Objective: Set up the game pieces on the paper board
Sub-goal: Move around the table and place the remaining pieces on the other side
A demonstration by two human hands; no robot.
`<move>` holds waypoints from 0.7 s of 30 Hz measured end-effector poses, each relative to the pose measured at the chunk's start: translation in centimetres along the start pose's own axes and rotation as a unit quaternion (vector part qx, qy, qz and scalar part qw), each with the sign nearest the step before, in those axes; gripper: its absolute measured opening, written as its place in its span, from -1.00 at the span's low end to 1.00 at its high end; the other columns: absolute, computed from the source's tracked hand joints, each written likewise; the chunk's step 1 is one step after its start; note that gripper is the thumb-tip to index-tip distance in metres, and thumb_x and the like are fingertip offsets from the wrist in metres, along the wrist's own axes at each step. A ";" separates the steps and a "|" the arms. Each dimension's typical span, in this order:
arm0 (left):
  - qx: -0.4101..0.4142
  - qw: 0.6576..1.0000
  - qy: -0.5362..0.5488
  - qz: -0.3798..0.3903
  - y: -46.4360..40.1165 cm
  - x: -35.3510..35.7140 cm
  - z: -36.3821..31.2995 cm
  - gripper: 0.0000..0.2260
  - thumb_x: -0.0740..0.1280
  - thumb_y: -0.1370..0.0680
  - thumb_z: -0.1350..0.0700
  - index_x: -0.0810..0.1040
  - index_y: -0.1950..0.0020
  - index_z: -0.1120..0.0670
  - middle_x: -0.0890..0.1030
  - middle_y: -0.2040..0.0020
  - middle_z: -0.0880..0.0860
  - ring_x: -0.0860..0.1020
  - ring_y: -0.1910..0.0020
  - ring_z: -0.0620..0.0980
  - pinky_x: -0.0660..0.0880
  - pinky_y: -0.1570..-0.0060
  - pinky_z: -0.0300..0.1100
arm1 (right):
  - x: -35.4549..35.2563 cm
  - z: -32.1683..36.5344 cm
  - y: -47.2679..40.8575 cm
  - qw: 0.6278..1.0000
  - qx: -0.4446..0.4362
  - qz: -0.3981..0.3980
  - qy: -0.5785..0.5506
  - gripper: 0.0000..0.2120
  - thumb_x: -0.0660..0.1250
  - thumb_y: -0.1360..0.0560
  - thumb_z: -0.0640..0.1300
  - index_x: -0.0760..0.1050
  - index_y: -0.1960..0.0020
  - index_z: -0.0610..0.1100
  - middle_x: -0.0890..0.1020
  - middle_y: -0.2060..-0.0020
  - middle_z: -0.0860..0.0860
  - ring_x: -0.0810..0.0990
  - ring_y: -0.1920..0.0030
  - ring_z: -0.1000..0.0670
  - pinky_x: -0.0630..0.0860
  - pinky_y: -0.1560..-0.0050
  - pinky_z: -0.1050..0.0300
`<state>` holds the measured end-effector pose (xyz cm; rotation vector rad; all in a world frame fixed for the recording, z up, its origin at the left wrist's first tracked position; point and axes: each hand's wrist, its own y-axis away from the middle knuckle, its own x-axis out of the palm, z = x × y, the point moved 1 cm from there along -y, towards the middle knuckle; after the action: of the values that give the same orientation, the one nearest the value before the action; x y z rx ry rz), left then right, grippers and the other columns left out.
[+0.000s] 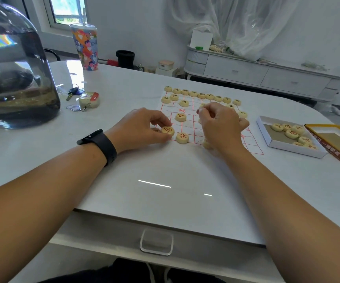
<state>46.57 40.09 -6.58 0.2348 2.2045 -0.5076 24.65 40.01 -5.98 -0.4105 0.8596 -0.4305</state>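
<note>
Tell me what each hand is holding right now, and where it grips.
The left hand pinches a round game piece by its rim at the board's near-left corner. The right hand is curled over the board; whether it holds anything cannot be told.

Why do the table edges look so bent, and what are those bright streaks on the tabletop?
Head view: the wide-angle lens bows the table edge and stretches both forearms near the frame's corners. The white streaks are glare on its glossy top; window light also flares by the patterned cup. The left hand and its game piece look sharp; far pieces are soft.
</note>
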 end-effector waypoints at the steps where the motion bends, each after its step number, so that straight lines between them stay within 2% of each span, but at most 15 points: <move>1: -0.002 1.000 0.002 0.000 0.0 0.0 0.1 -0.74 0.50 -0.48 -0.11 0.66 -0.15 -0.14 0.56 0.08 -0.31 0.46 0.09 -0.51 0.30 0.18 -0.59 | 0.0 0.1 0.0 1.000 -0.001 0.000 0.001 -0.77 0.19 -0.61 0.03 0.62 0.06 0.06 0.64 0.22 0.14 0.52 -0.07 -0.01 0.07 0.01 0.00; 4: -0.008 1.000 0.006 0.009 0.1 0.1 -0.1 -0.74 0.51 -0.46 -0.13 0.66 -0.13 -0.15 0.61 0.04 -0.26 0.49 0.04 -0.40 0.30 0.13 -0.51 | -0.1 0.2 0.0 1.000 -0.002 0.001 -0.002 -0.77 0.19 -0.61 0.03 0.62 0.05 0.06 0.64 0.21 0.15 0.51 -0.08 0.00 0.06 0.02 0.01; 7: -0.016 1.000 0.000 0.017 0.1 0.3 -0.1 -0.73 0.50 -0.46 -0.17 0.65 -0.13 -0.17 0.61 0.00 -0.24 0.54 -0.06 -0.21 0.35 0.03 -0.41 | -0.1 0.2 0.0 1.000 0.002 0.000 -0.007 -0.77 0.20 -0.61 0.02 0.63 0.04 0.06 0.65 0.19 0.14 0.51 -0.09 -0.01 0.06 0.01 0.01; 10: -0.028 0.999 -0.025 0.032 0.2 0.4 -0.1 -0.70 0.47 -0.48 -0.20 0.63 -0.17 -0.19 0.52 -0.07 -0.20 0.44 -0.19 -0.07 0.39 -0.24 -0.08 | -0.3 0.2 -0.1 1.000 0.010 -0.003 -0.014 -0.77 0.20 -0.61 -0.01 0.63 0.04 0.05 0.66 0.19 0.13 0.52 -0.06 0.02 0.08 0.02 0.00; 12: -0.031 0.998 -0.024 0.043 0.3 0.4 -0.1 -0.69 0.46 -0.50 -0.19 0.60 -0.22 -0.20 0.44 -0.02 -0.30 0.36 -0.22 -0.08 0.33 -0.34 0.01 | -0.4 0.1 -0.2 1.000 0.011 -0.006 -0.014 -0.76 0.20 -0.61 -0.01 0.64 0.04 0.04 0.66 0.18 0.13 0.52 -0.05 0.03 0.07 0.03 0.01; 15: -0.033 0.998 -0.003 0.049 0.5 0.2 -0.1 -0.66 0.46 -0.49 -0.19 0.56 -0.25 -0.26 0.37 -0.02 -0.35 0.34 -0.23 -0.07 0.32 -0.33 0.00 | -0.3 0.1 -0.2 1.000 0.009 -0.006 -0.010 -0.76 0.19 -0.62 -0.01 0.64 0.04 0.05 0.66 0.19 0.14 0.52 -0.03 0.03 0.08 0.03 0.01; 17: -0.017 0.999 0.002 0.039 0.6 0.2 -0.4 -0.66 0.47 -0.50 -0.15 0.56 -0.27 -0.22 0.37 -0.01 -0.39 0.31 -0.21 -0.09 0.30 -0.31 -0.01 | -0.1 0.1 -0.1 1.000 0.005 -0.004 -0.012 -0.77 0.20 -0.61 -0.01 0.64 0.04 0.04 0.66 0.20 0.15 0.52 -0.04 0.02 0.07 0.02 0.02; 21: 0.058 0.996 0.034 -0.060 0.5 0.3 -1.0 -0.83 0.41 -0.56 -0.10 0.63 -0.13 -0.14 0.56 0.00 -0.34 0.42 -0.13 -0.11 0.36 -0.29 0.13 | -0.4 0.1 0.0 1.000 -0.013 0.006 -0.017 -0.77 0.21 -0.61 -0.01 0.63 0.05 0.03 0.65 0.19 0.13 0.52 -0.05 0.00 0.05 0.04 0.02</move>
<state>45.85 40.94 -6.40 0.1842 2.2667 -0.7033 24.48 40.27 -5.72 -0.4354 0.8348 -0.3997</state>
